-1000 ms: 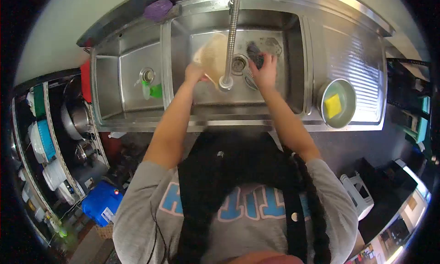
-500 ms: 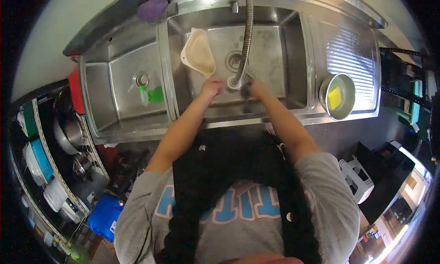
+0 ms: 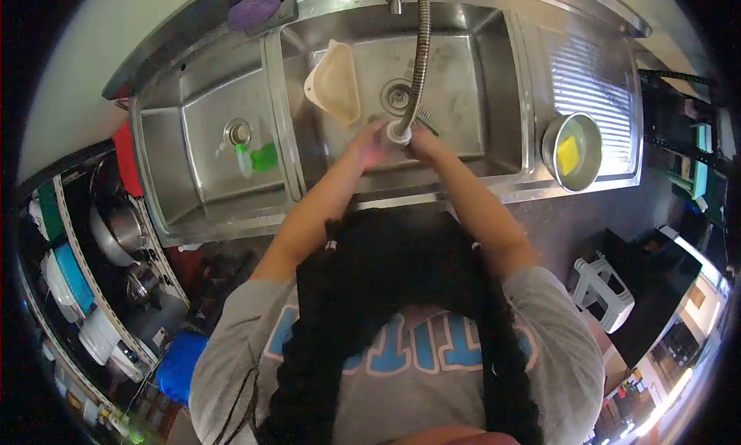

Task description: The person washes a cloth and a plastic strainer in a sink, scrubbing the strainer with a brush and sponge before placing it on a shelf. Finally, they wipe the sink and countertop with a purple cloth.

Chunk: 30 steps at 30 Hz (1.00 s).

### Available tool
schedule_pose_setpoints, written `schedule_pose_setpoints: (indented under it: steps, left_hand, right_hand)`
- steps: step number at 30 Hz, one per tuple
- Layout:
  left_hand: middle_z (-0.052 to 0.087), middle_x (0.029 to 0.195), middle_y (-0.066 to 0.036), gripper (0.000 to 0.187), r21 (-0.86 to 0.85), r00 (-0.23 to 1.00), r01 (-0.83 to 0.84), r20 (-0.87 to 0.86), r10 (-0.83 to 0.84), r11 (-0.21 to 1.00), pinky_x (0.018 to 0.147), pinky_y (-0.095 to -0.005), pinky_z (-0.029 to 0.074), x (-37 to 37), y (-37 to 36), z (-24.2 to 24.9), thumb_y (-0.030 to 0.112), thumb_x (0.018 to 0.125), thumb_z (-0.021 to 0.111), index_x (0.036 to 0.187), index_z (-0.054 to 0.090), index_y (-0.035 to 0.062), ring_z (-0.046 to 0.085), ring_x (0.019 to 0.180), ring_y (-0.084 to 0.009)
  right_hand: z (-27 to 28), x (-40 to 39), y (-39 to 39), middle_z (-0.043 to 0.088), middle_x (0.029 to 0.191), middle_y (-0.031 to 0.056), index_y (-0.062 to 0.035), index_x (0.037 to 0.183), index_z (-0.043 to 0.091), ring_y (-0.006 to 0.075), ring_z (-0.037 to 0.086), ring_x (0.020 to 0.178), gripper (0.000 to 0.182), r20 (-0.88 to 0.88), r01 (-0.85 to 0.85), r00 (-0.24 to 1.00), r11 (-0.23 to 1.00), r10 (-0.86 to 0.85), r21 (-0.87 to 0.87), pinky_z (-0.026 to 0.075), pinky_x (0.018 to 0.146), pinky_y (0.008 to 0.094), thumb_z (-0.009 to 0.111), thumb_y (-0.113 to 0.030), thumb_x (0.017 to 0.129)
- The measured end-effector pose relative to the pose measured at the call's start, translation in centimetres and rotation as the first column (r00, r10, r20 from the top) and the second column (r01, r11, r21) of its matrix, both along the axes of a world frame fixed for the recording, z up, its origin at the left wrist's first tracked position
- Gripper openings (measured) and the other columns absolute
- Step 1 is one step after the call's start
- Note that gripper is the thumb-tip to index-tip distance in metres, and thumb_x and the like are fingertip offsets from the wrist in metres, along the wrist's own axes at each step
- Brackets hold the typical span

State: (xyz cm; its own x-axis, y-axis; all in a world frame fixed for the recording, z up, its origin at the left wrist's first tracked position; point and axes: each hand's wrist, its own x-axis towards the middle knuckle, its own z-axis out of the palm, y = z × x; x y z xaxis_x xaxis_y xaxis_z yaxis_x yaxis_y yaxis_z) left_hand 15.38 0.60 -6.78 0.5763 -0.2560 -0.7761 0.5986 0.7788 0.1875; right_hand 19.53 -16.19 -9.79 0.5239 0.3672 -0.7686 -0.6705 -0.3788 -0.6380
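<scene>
Both my hands are close together under the spray head (image 3: pixel 398 132) at the end of the flexible metal hose (image 3: pixel 422 51), over the middle sink basin (image 3: pixel 455 74). My left hand (image 3: pixel 371 145) is blurred, just left of the spray head. My right hand (image 3: pixel 421 144) is on its other side, partly hidden by it. A thin dark green-edged item (image 3: pixel 427 122) shows just beyond my right hand; whether I hold it is unclear. Up and left of my left hand, a cream-coloured tray (image 3: pixel 337 84) lies in the basin.
The left basin (image 3: pixel 166 136) holds a green-and-white item (image 3: pixel 262 158). A purple cloth (image 3: pixel 255 10) lies on the back ledge. On the right drainboard (image 3: pixel 594 74) stands a metal bowl (image 3: pixel 593 153) with a yellow sponge (image 3: pixel 568 156). A white stool (image 3: pixel 604 294) stands lower right.
My hands have come closer together beneath the spray head. The view has shifted slightly.
</scene>
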Motion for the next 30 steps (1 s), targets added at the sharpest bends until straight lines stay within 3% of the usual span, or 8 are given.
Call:
schedule_pose_setpoints:
  steps: [5,7,17,19,24,26,28,30]
  left_hand:
    - [0.066,0.092,-0.010,0.029,0.400,0.949,-0.266,0.268,0.165,0.877,0.074,-0.0318,0.053,0.2,-1.7,1.9,0.020,0.081,0.077,0.100,0.060,0.0057,0.064,0.086,-0.0211]
    - [0.067,0.094,-0.012,0.030,0.982,0.979,-0.093,0.119,-0.166,0.162,0.074,-0.0343,0.051,0.4,-1.8,-0.3,0.017,0.078,0.078,0.097,0.059,0.0029,0.064,0.087,-0.0226]
    - [0.067,0.087,-0.012,0.032,0.895,0.970,-0.209,0.140,0.197,0.394,0.068,-0.0358,0.050,2.7,-1.6,0.4,0.021,0.079,0.074,0.097,0.064,-0.0038,0.063,0.076,-0.0220]
    - [0.068,0.086,-0.012,0.028,0.812,0.992,-0.052,-0.023,0.120,0.581,0.067,-0.0346,0.049,2.3,-1.2,-2.4,0.019,0.080,0.072,0.096,0.065,-0.0029,0.063,0.076,-0.0215]
    - [0.068,0.089,-0.013,0.026,0.627,0.995,-0.098,0.058,0.079,0.773,0.066,-0.0372,0.053,1.6,-1.2,-3.3,0.021,0.082,0.069,0.096,0.065,-0.0010,0.065,0.078,-0.0232]
    - [0.065,0.088,-0.009,0.020,-0.100,0.986,0.006,0.169,0.011,0.995,0.062,-0.0338,0.055,-0.2,0.5,-12.5,0.019,0.087,0.065,0.094,0.062,0.0013,0.066,0.079,-0.0227]
    - [0.066,0.090,-0.009,0.020,0.207,0.989,0.141,0.026,-0.149,0.968,0.067,-0.0321,0.057,-0.3,-3.0,-8.8,0.019,0.090,0.065,0.100,0.062,0.0022,0.066,0.083,-0.0219]
    - [0.067,0.094,-0.010,0.018,0.230,0.924,0.366,0.020,-0.381,0.902,0.070,-0.0321,0.058,0.5,-5.1,-1.1,0.017,0.092,0.063,0.104,0.062,0.0036,0.066,0.083,-0.0224]
  right_hand:
    - [0.6,-3.3,3.8,0.062,0.081,0.0082,-0.0039,0.102,0.060,0.0186,0.061,0.070,0.025,-0.147,0.656,0.754,0.747,-0.641,0.105,0.050,0.061,0.0363,0.055,-0.027,0.094]
    - [3.6,-5.2,5.8,0.064,0.084,0.0078,-0.0026,0.110,0.056,0.0154,0.060,0.066,0.029,0.323,0.493,0.648,0.703,-0.690,0.512,0.050,0.056,0.0337,0.064,-0.023,0.090]
    - [9.7,-3.6,2.1,0.066,0.089,0.0109,-0.0068,0.105,0.061,0.0208,0.064,0.068,0.027,0.281,0.140,0.947,0.987,-0.157,0.083,0.052,0.057,0.0350,0.073,-0.015,0.082]
    - [9.3,-2.5,0.3,0.066,0.093,0.0193,-0.0132,0.107,0.061,0.0340,0.066,0.083,0.029,0.745,-0.010,0.650,0.983,0.146,-0.183,0.053,0.070,0.0430,0.071,-0.012,0.079]
    - [9.4,-2.7,-2.9,0.065,0.101,0.0203,-0.0134,0.103,0.064,0.0395,0.061,0.096,0.027,0.680,-0.005,0.678,0.927,0.278,-0.374,0.050,0.082,0.0457,0.067,-0.010,0.076]
    - [5.4,-3.2,-4.1,0.065,0.103,0.0178,-0.0104,0.100,0.066,0.0384,0.061,0.096,0.024,0.603,-0.088,0.685,0.868,0.409,-0.489,0.050,0.082,0.0445,0.068,-0.012,0.076]
    - [0.3,-2.6,-5.0,0.063,0.104,0.0194,-0.0131,0.101,0.067,0.0381,0.061,0.097,0.026,0.292,-0.591,0.576,0.635,0.764,-0.497,0.051,0.083,0.0439,0.067,-0.015,0.075]
    - [2.0,0.0,-5.5,0.063,0.105,0.0207,-0.0136,0.101,0.067,0.0382,0.061,0.098,0.027,0.282,-0.567,0.628,0.675,0.725,-0.472,0.051,0.084,0.0440,0.069,-0.019,0.074]
